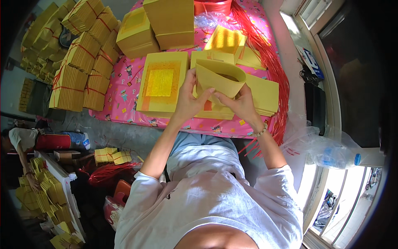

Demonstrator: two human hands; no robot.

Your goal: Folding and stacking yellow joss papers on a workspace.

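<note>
Fingers and thumbs of the left hand (192, 95) and right hand (242, 101) pinch curled yellow paper (219, 83) between twelve and one o'clock in my remote view. At nine o'clock from it I see a gold-squared paper stack (161, 83) on pink cloth (126, 89); at three, red strips (282, 95). Farther out at nine stand red-tied bundles (72, 89); at eight, a co-worker (23, 139) reaches to folded yellow pieces (52, 189).

1. Daylight's coming from the barred window (343, 203) on the right, kinda blown out.
2. Sun and shadow stripe the far yellow paper (224, 42), dapple the white shirt (207, 199).
3. Lower left's pretty murky.
4. Middle's sharp; fisheye-bent edges, black corners.
</note>
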